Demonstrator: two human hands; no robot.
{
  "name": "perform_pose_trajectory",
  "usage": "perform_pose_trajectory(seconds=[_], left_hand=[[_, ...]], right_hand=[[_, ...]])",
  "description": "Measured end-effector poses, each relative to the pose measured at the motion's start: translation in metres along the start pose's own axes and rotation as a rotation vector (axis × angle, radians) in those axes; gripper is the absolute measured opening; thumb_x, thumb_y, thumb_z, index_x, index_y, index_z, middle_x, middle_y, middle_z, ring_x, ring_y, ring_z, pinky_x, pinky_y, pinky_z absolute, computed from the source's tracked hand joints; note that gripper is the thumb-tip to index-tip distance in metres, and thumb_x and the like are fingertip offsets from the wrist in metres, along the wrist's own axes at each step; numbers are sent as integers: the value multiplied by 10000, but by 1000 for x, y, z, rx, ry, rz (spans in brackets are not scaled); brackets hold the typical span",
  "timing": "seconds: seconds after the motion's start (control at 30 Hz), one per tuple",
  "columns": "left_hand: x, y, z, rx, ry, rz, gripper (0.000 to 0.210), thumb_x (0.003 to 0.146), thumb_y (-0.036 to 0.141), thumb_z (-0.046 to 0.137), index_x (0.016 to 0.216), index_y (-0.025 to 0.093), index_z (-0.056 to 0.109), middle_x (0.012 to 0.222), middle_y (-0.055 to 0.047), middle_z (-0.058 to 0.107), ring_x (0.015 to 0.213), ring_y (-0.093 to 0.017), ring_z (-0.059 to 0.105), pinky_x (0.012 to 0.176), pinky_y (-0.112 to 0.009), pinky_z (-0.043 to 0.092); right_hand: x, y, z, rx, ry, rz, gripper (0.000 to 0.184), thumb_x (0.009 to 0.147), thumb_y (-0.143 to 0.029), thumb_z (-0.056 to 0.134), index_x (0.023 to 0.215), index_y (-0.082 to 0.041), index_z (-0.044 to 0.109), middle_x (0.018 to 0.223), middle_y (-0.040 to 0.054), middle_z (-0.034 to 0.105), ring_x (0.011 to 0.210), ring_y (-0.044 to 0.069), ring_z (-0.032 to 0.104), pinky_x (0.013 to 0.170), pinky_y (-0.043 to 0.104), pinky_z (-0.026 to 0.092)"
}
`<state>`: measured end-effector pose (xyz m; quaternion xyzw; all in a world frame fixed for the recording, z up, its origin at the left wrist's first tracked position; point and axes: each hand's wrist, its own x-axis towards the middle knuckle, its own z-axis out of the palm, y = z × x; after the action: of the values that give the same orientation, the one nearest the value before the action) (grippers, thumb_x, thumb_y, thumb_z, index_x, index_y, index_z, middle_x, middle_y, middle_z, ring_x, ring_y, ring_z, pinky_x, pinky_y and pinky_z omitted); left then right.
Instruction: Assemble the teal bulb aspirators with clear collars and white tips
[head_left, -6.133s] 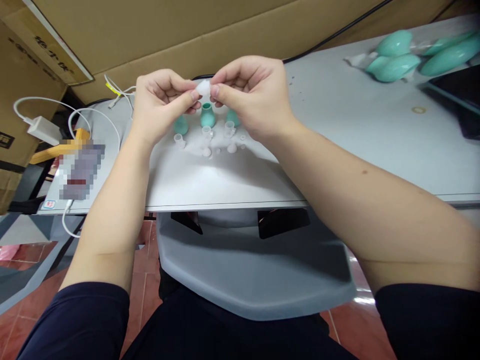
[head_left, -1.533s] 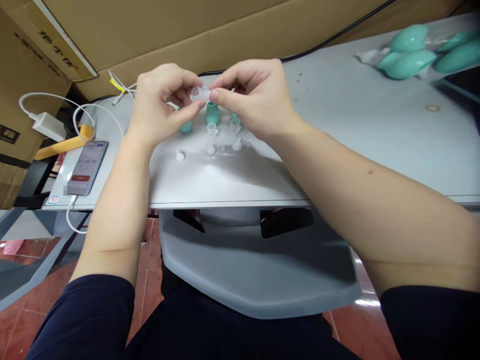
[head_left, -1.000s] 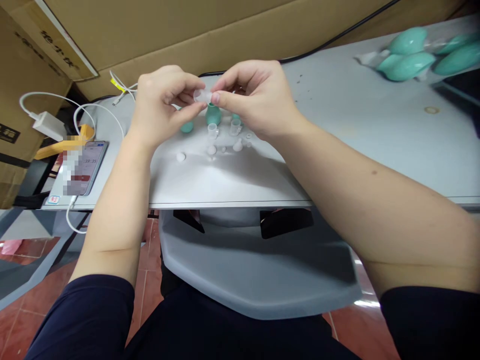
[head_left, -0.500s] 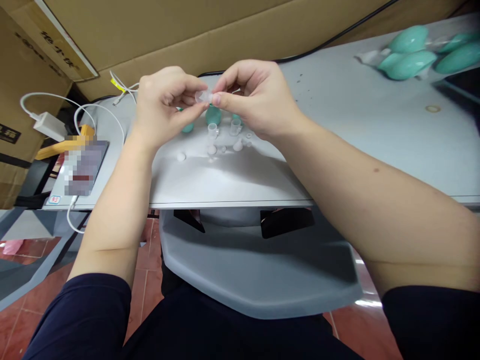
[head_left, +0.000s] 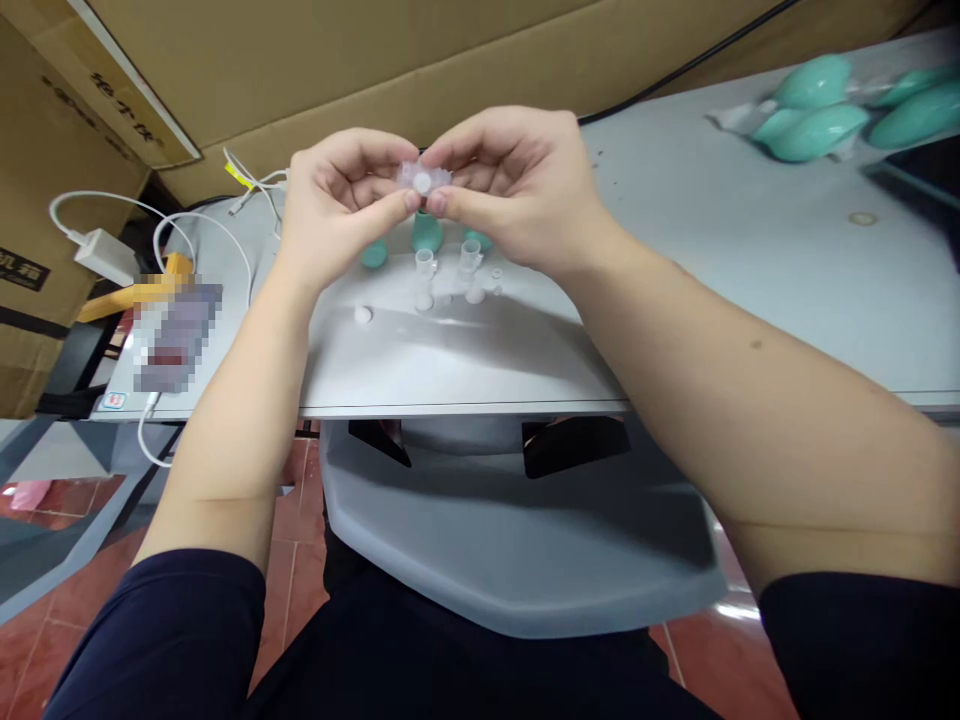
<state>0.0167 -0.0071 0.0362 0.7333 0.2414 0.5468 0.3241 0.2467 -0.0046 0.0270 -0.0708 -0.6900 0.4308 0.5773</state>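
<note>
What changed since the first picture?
The leftmost translucent plastic cup was lifted off the grey table and is held between left hand and right hand. A white domed piece, apparently the one held earlier, lies near the cup's old spot. The other two translucent cups and teal rounded bottles stayed put.

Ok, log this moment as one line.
Left hand: holding clear plastic piece; right hand: holding same piece; on table: two clear cups.

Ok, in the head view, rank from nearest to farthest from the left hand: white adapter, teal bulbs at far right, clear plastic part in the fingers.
1. Clear plastic part, touching the left hand
2. White adapter, off to the left
3. Teal bulbs, at the far right
</note>
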Motion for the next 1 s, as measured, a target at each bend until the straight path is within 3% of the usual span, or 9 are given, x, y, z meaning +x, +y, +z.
perform_pose_trajectory(seconds=[0.07, 0.13, 0.3, 0.4, 0.63, 0.8, 1.0], left_hand=[[-1, 1, 1, -56, -22, -4, 419, 789, 419, 1120, 1122, 304, 893, 1071, -8, 880, 886, -249, 803, 890, -448, 695], [-2, 7, 3, -90, -38, -4, 363, 819, 356, 1100, 1134, 317, 925, 1075, -1, 902, 908, -245, 847, 885, -409, 730], [-6, 19, 13, -117, 20, -51, 202, 856, 329, 1074, 1013, 343, 949, 965, 32, 906, 816, -211, 876, 771, -328, 759], [-7, 21, 15, -128, 45, -61, 199, 853, 214, 1052, 991, 321, 956, 954, 29, 905, 828, -203, 878, 797, -317, 753], [-8, 31, 14, -75, 62, -75, 209, 816, 177, 1041, 965, 296, 955, 934, 21, 900, 814, -247, 879, 820, -436, 761], [-8, 33, 15, 55, 88, -120, 200, 745, 337, 1051, 903, 306, 932, 877, 21, 880, 821, -304, 877, 820, -516, 753], [-6, 28, 11, 176, 29, -240, 413, 689, 611, 1031, 927, 330, 846, 931, -30, 876, 960, -394, 853, 990, -693, 703]], right_hand=[[1, 6, 2, 57, 57, -56, 534, 759, -638, 1154, 1014, -232, 920, 986, 34, 852, 836, 177, 787, 797, 300, 671], [1, 9, 4, 88, 88, -81, 478, 767, -511, 1182, 1025, -210, 916, 963, 30, 852, 837, 162, 793, 776, 273, 662], [-2, 7, 6, 8, 89, -112, 252, 811, -161, 1081, 974, -246, 909, 914, -5, 853, 779, 174, 805, 664, 270, 627], [-3, 3, 5, -102, 63, -113, 281, 802, -89, 1040, 968, -276, 913, 932, -14, 848, 778, 175, 781, 682, 287, 621], [-5, 2, 7, -55, 60, -120, 239, 851, -290, 1114, 979, -239, 918, 925, 20, 861, 813, 208, 827, 681, 311, 636], [-7, 3, 11, -13, 65, -47, 387, 769, -464, 1163, 883, -243, 867, 905, 44, 850, 809, 237, 808, 673, 346, 630], [-6, 1, 13, -186, 67, 72, 449, 769, -324, 1162, 779, -270, 716, 842, -15, 757, 750, 196, 716, 647, 325, 583]])
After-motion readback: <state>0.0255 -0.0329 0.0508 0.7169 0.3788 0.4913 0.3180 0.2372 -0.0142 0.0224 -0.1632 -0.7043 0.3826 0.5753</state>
